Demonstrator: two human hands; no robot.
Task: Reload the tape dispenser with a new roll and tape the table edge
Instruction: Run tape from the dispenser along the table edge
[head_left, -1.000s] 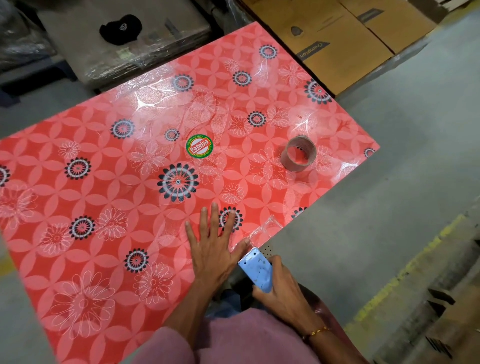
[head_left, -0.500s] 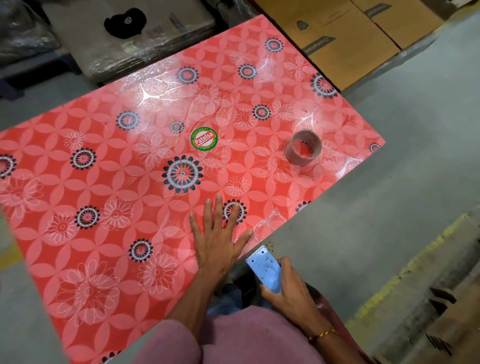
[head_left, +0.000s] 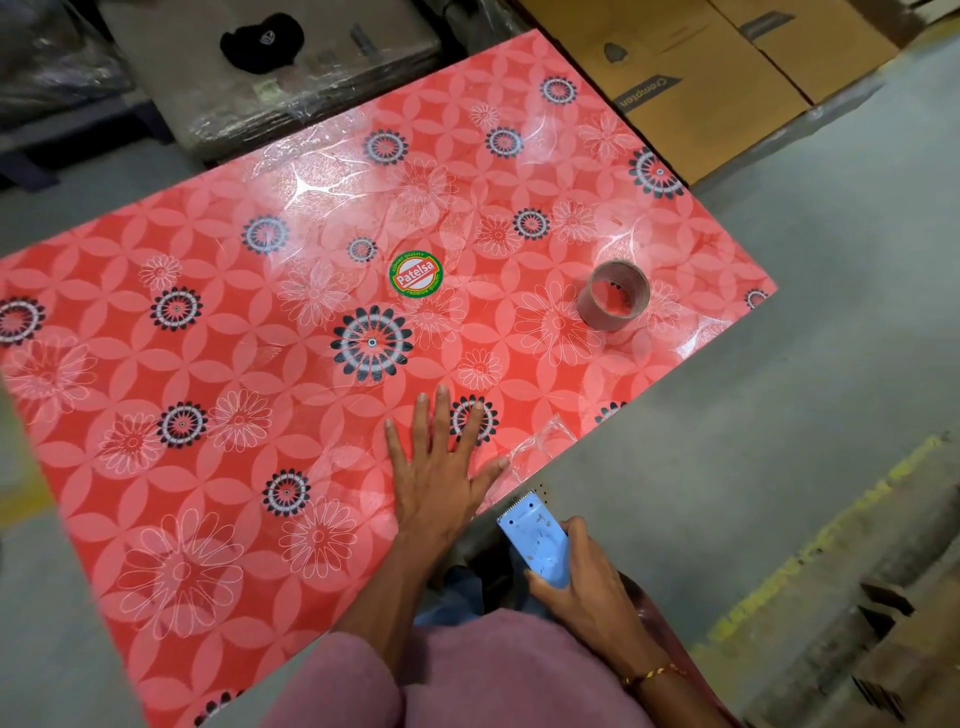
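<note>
Item: tape dispenser (head_left: 537, 540), blue, toothed blade pointing up toward the table edge (head_left: 582, 441); I grip it in my right hand (head_left: 587, 582), just below that edge. 
Item: left hand (head_left: 436, 478), flat, fingers spread, pressing the red tabletop beside a clear tape strip (head_left: 530, 452). 
Item: cardboard core (head_left: 613, 301), well apart, far right. 
Edge runs diagonally; I judge my right hand nearer it.
</note>
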